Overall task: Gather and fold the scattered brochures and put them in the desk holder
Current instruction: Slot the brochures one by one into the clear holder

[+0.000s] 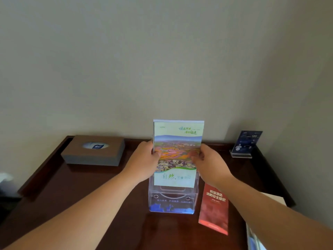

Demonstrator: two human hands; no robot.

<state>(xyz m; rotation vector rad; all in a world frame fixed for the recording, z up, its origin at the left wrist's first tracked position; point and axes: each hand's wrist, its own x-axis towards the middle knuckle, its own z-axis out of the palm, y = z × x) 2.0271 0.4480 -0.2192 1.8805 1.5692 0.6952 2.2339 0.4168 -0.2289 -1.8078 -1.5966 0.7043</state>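
Two hands grip one folded green landscape-print brochure stack by its side edges: left hand pinched on the left edge, right hand pinched on the right, fingers curled closed on the paper. Stack stands upright, long axis vertical, lower end already inside the clear acrylic desk holder near the middle of the dark wooden desk. Judgement: nearly seated; remaining move is straight down, then release. One red folded leaflet lies flat just right of the holder, long axis running away from the person, directly under the right forearm, so the right hand is nearer for it.
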